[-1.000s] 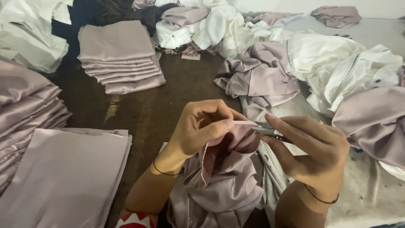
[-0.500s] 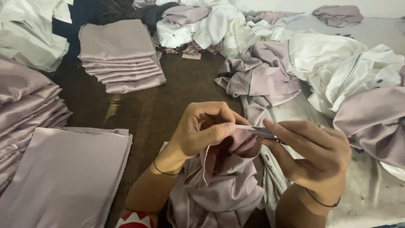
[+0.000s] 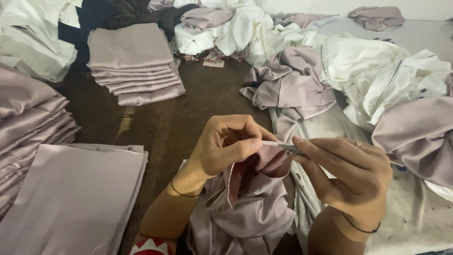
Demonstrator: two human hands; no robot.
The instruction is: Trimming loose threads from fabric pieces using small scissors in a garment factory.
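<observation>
Dark brown wooden desk [image 3: 165, 123], pretty much buried in fabric on all sides. Close in front of both hands, a crumpled mauve satin piece [image 3: 245, 208] is bunched up, with its edge lifted up between the fingers. The left hand [image 3: 226, 148] is curled nearly closed, and a pale strip of that edge is pinched between thumb and forefinger. The right hand [image 3: 349, 174] is half closed around a small slim metal tool [image 3: 288, 147], probably thread snips, though too little of it is shown to be sure; its tip is brought right against the pinched edge.

As for progress, a fair bit looks done: a neat stack of folded mauve satin pieces [image 3: 134, 63] is seen well beyond the left hand, another folded stack [image 3: 33, 113] is set off to the far left, and a flat mauve folded piece [image 3: 71, 198] is laid just left of the left forearm. Plenty seems left, too: a loose heap of white and mauve cloth [image 3: 368, 80] is piled beyond and to the right of the right hand, unfolded.

Compared with a second ago, almost nothing has been moved. The hands have been kept in the same spot, the pinch has been held, and only the tool has been shifted a touch along the edge.
</observation>
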